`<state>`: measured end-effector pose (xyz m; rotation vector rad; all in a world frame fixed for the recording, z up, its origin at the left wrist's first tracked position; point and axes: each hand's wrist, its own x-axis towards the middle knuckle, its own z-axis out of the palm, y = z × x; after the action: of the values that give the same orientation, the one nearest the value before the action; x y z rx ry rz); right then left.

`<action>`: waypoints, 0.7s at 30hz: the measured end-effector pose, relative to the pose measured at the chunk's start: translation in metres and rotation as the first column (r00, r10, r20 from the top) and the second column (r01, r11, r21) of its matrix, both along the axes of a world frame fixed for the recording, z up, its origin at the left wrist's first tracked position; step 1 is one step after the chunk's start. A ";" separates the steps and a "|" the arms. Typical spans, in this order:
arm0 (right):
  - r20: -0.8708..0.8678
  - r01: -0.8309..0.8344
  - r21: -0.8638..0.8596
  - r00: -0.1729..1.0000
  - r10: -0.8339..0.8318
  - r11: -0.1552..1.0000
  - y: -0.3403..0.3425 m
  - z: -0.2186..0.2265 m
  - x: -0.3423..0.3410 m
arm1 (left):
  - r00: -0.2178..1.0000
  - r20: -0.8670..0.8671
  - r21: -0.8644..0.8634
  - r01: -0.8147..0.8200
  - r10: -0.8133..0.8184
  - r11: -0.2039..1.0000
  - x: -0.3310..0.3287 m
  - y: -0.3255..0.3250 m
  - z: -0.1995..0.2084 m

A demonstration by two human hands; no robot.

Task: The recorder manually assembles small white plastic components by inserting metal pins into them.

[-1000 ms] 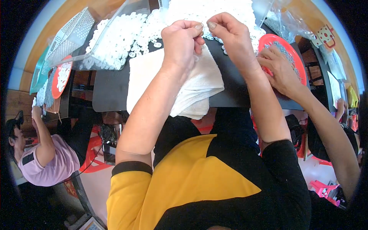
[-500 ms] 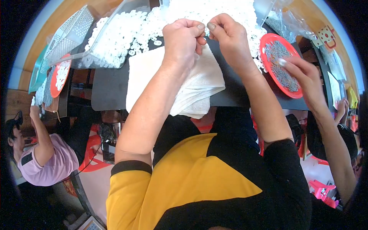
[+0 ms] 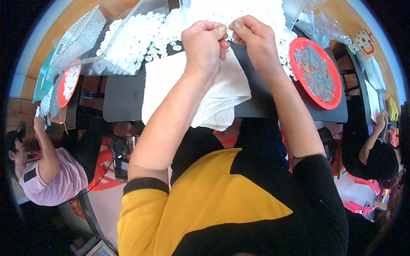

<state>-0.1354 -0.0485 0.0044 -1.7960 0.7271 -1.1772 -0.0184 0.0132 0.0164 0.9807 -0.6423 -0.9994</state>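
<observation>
My left hand (image 3: pixel 204 47) and my right hand (image 3: pixel 257 39) are raised above the far part of a folded white cloth (image 3: pixel 166 83). Both are closed in a pinch, their thumbs and fingertips almost meeting. Whatever sits between the fingertips is too small to make out. Just beyond them spreads a large heap of small white plastic pieces (image 3: pixel 239 9), many of them round. Right of my right hand, a red plate (image 3: pixel 337 87) holds a pile of thin grey nail-like pins (image 3: pixel 315 70).
A clear plastic bin (image 3: pixel 92 67) of white pieces stands at the left on the black table (image 3: pixel 124 96). Beyond are a white perforated basket (image 3: pixel 81 36), another red plate (image 3: pixel 64 101) and a clear bag (image 3: pixel 320 27). People sit at the left (image 3: pixel 55 175) and right (image 3: pixel 378 158).
Another person's hand, which was over the pins on the red plate, has withdrawn from view. My right fingertips have shifted slightly left, closer to my left ones.
</observation>
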 end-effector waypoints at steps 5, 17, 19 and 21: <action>-0.079 0.054 -0.068 0.995 -0.059 0.996 -0.001 0.003 -0.003 | 0.999 0.041 0.009 -0.010 0.010 1.000 0.002 0.000 0.001; -0.169 0.031 -0.116 0.984 -0.051 0.993 -0.002 0.003 -0.003 | 0.992 0.118 0.033 0.032 -0.036 0.999 0.005 0.000 0.002; -0.167 0.009 -0.089 0.986 -0.024 0.996 0.000 0.000 0.000 | 0.990 0.136 0.042 0.017 -0.022 0.999 0.006 0.000 0.000; -0.085 0.005 -0.078 0.996 -0.012 0.997 -0.002 -0.006 0.001 | 0.993 0.118 0.025 -0.013 0.010 1.000 0.002 -0.001 -0.003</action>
<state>-0.1340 -0.0510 -0.0017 -1.9195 0.7477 -1.1541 -0.0167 0.0122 0.0131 1.0707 -0.7224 -0.9466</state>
